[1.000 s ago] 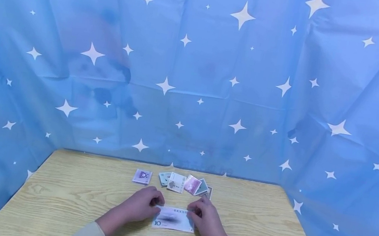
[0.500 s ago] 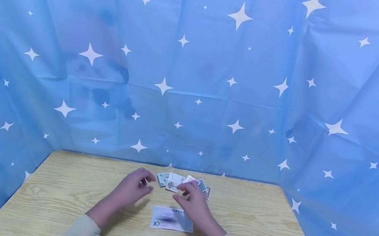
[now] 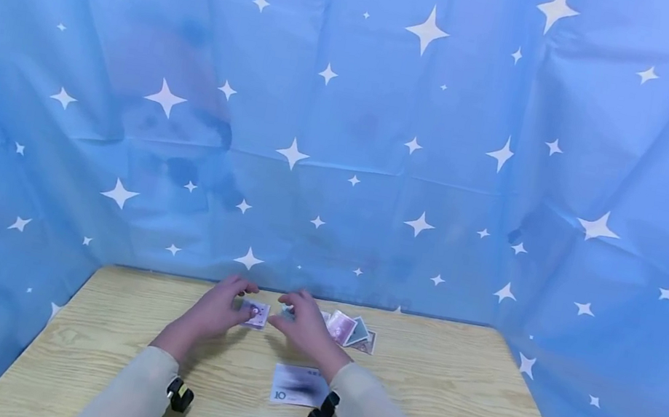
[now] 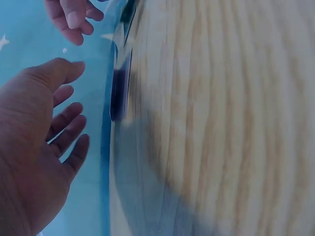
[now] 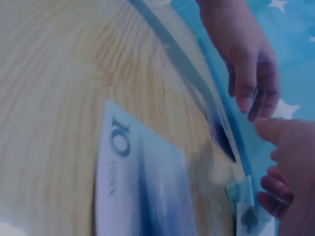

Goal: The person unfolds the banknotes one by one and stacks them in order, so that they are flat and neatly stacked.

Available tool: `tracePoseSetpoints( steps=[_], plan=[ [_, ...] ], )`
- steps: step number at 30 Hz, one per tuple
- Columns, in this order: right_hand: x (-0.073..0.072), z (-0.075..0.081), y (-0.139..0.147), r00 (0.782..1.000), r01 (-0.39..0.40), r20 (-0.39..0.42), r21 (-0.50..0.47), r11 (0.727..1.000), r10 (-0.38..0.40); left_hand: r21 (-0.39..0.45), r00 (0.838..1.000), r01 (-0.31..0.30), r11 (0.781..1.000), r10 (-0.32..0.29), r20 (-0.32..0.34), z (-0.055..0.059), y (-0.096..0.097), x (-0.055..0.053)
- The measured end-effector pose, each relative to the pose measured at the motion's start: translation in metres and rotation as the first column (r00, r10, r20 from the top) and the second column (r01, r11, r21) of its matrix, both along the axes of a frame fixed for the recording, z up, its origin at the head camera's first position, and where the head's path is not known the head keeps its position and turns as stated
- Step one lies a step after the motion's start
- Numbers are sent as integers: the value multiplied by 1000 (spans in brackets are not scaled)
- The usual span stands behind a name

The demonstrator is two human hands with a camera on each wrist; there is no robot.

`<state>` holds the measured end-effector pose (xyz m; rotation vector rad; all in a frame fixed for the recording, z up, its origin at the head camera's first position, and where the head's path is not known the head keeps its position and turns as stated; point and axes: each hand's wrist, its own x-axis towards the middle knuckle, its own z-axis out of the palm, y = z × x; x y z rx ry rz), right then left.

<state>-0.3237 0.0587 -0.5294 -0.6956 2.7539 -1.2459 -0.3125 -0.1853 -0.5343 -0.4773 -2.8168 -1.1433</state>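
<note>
A small purple folded banknote (image 3: 257,314) lies near the table's back edge, between my two hands. My left hand (image 3: 216,313) is at its left side, thumb and fingers apart, with the thumb tip overlapping the note in the head view. On the other side hovers my right hand (image 3: 307,326), its fingers loosely bent and holding nothing. In the left wrist view the fingers of the left hand (image 4: 44,128) are spread beside the folded note (image 4: 120,93). Closer to the front lies a flat 10 banknote (image 3: 294,385), partly covered by the right forearm.
Right of the hands is a row of overlapping folded notes: a pink one (image 3: 340,327), a dark teal one (image 3: 359,332) and a brownish one (image 3: 366,344). My right hand hides others. A blue star-patterned curtain (image 3: 329,237) hangs behind the wooden table (image 3: 441,403).
Both hands have let go of the flat 10 banknote and moved back and left, to either side of the purple folded note. The 10 banknote stays on the table.
</note>
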Motion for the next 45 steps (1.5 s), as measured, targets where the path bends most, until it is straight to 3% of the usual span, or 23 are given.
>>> tracePoseSetpoints(
  steps=[9,16,23,29,38,41,45],
  plan=[
    [-18,-5,-22,999,-45,30,42,998,44,-14,996,57,998,-56,69,-8,-7,-15],
    [-29,-17,-36,999,-50,21,189,981,47,-79,995,87,993,-83,54,-14,-12,-20],
    [-25,-12,-37,997,-61,-23,257,965,69,-82,995,81,993,-75,71,-18,-14,-23],
    [-24,-12,-41,999,-48,-6,229,972,51,-53,996,73,996,-70,50,-20,-14,-22],
    [-23,-17,-45,999,-17,-38,132,991,22,96,993,37,995,-47,110,-24,-10,-18],
    [-22,-18,-45,1000,-16,-22,74,997,18,119,993,6,993,-20,120,-27,-11,-18],
    [-19,-16,-43,1000,-29,6,-30,999,29,215,991,-24,976,-5,131,-31,-10,-18]
  ],
)
